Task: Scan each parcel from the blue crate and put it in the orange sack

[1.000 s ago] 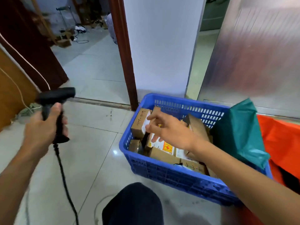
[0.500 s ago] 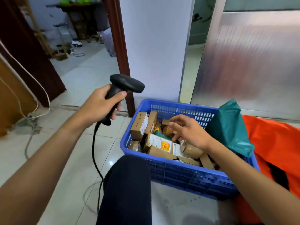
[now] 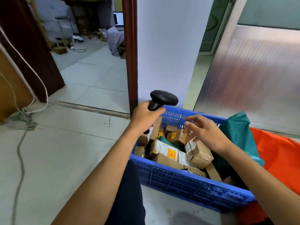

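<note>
**Left hand clamped on the scanner, right hand spread over the parcels**

On my feed the left hand (image 3: 144, 118) is wrapped tight round the handle of the black scanner (image 3: 164, 99). The thumb lies across the front of the grip and the fingers are curled behind it. The scanner's broad head sticks up above the fist, over the far left corner of the blue crate (image 3: 186, 184).

The right hand (image 3: 206, 132) reaches into the crate from the right with its fingers (image 3: 193, 118) apart and only lightly bent, clamped on nothing. The lower fingertips sit right at the top edge of a taped brown parcel (image 3: 198, 153), which lies tilted on the heap. I cannot tell from this angle whether they press on it or hang just above. A small box (image 3: 176, 137) with a yellow and red sticker is just beside those fingertips, on their left.

The crate stands on the tiled floor (image 3: 73, 151), packed with cardboard parcels leaning every way, among them a white-labelled box (image 3: 164, 150) near the front wall. A teal bag (image 3: 238, 132) is draped over the crate's right end. The orange sack (image 3: 279, 153) lies against the crate on that same side, beyond the right forearm. A dark trouser leg (image 3: 128, 192) comes up from the bottom edge, touching the crate's near wall.
</note>
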Motion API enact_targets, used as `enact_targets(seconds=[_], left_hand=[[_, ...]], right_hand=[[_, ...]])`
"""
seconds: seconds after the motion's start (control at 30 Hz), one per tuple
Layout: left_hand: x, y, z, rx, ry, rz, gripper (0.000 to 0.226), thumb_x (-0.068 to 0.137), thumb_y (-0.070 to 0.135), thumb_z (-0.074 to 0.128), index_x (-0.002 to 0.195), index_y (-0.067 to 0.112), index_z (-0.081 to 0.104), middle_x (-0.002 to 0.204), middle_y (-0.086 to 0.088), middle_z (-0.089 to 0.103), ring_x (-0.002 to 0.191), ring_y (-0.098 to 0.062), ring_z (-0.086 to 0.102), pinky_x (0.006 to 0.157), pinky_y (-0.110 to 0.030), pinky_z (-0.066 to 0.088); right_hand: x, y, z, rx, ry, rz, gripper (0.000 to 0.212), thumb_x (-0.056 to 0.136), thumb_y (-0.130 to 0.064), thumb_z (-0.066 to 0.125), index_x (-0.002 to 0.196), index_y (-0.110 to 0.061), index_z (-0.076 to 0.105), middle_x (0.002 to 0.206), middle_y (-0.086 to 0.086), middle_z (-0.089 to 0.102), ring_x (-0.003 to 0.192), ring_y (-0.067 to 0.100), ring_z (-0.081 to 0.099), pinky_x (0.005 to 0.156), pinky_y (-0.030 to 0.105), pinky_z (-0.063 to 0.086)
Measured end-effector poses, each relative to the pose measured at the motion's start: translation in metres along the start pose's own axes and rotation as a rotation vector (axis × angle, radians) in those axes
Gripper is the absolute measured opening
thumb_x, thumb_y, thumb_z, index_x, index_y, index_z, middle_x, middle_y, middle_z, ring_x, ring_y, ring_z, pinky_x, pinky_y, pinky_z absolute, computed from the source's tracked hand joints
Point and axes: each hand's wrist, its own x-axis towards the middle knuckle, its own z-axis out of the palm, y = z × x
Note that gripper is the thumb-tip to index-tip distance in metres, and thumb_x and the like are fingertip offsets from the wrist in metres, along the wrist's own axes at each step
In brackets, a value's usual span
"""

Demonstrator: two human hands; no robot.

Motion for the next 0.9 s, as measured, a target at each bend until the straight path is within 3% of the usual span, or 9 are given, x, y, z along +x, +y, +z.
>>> enact_targets(seconds=[0.13, 0.27, 0.33, 0.43, 0.53, 0.63, 0.8, 0.9], left_hand=[[-0.001, -0.026, 0.007, -0.013, 0.089, 0.023, 0.016, 0.093, 0.033, 0.077, 0.089, 0.02, 0.068, 0.061, 0.007, 0.06, 0.051, -0.01, 0.057, 0.053, -0.027, 0.046], [-0.004, -0.048, 0.007, 0.07, -0.003, 0.021, 0.015, 0.091, 0.032, 0.079, 0.096, 0.023, 0.069, 0.058, 0.011, 0.063, 0.052, -0.008, 0.06, 0.054, -0.03, 0.052], [-0.002, -0.049, 0.005, 0.095, -0.068, 0.029, 0.013, 0.091, 0.029, 0.079, 0.097, 0.023, 0.069, 0.059, 0.008, 0.063, 0.052, -0.011, 0.06, 0.057, -0.031, 0.055], [0.005, -0.052, 0.003, 0.2, -0.103, -0.018, 0.013, 0.092, 0.03, 0.077, 0.087, 0.022, 0.069, 0.059, 0.002, 0.066, 0.051, -0.012, 0.062, 0.062, -0.033, 0.057], [0.014, -0.061, 0.007, 0.277, -0.111, -0.108, 0.015, 0.091, 0.031, 0.076, 0.085, 0.019, 0.069, 0.067, -0.009, 0.072, 0.052, -0.011, 0.064, 0.072, -0.038, 0.06], [0.025, -0.064, 0.017, 0.262, -0.13, -0.148, 0.013, 0.09, 0.03, 0.077, 0.09, 0.02, 0.07, 0.067, -0.007, 0.071, 0.053, -0.01, 0.064, 0.071, -0.04, 0.061], [0.024, -0.059, 0.029, 0.242, -0.168, -0.158, 0.018, 0.092, 0.027, 0.075, 0.095, 0.009, 0.073, 0.08, -0.019, 0.074, 0.059, -0.016, 0.066, 0.076, -0.042, 0.061], [0.024, -0.056, 0.031, 0.209, -0.167, -0.169, 0.024, 0.092, 0.025, 0.075, 0.096, 0.002, 0.072, 0.084, -0.022, 0.073, 0.059, -0.017, 0.065, 0.072, -0.038, 0.059]], right_hand=[[0.004, 0.02, 0.005, -0.036, 0.017, 0.024, 0.017, 0.102, -0.028, 0.059, 0.118, -0.021, 0.061, 0.088, -0.001, 0.077, 0.072, 0.021, 0.075, 0.07, 0.037, 0.058], [0.011, 0.063, 0.022, -0.11, -0.035, 0.13, 0.018, 0.103, -0.022, 0.058, 0.119, -0.013, 0.062, 0.09, 0.004, 0.076, 0.066, 0.015, 0.073, 0.062, 0.028, 0.056], [0.017, 0.082, 0.03, -0.183, -0.069, 0.169, 0.018, 0.103, -0.022, 0.058, 0.118, -0.013, 0.063, 0.091, 0.004, 0.075, 0.063, 0.008, 0.07, 0.064, 0.027, 0.057], [0.026, 0.105, 0.034, -0.412, -0.205, 0.169, 0.015, 0.102, -0.036, 0.058, 0.113, -0.026, 0.062, 0.092, -0.007, 0.073, 0.072, 0.008, 0.071, 0.078, 0.041, 0.06], [0.033, 0.116, 0.034, -0.635, -0.287, 0.114, 0.024, 0.1, -0.049, 0.055, 0.118, -0.033, 0.061, 0.103, -0.012, 0.069, 0.086, 0.009, 0.065, 0.079, 0.035, 0.054], [0.042, 0.115, 0.026, -0.618, -0.237, 0.072, 0.027, 0.101, -0.046, 0.055, 0.121, -0.029, 0.062, 0.106, -0.01, 0.068, 0.089, 0.01, 0.061, 0.073, 0.029, 0.043], [0.043, 0.121, 0.023, -0.602, -0.23, 0.091, 0.026, 0.102, -0.042, 0.054, 0.118, -0.025, 0.065, 0.109, -0.005, 0.069, 0.09, 0.011, 0.06, 0.075, 0.03, 0.044], [0.038, 0.127, 0.027, -0.69, -0.275, 0.11, 0.028, 0.102, -0.045, 0.053, 0.12, -0.028, 0.063, 0.113, -0.005, 0.069, 0.094, 0.013, 0.059, 0.077, 0.031, 0.046]])
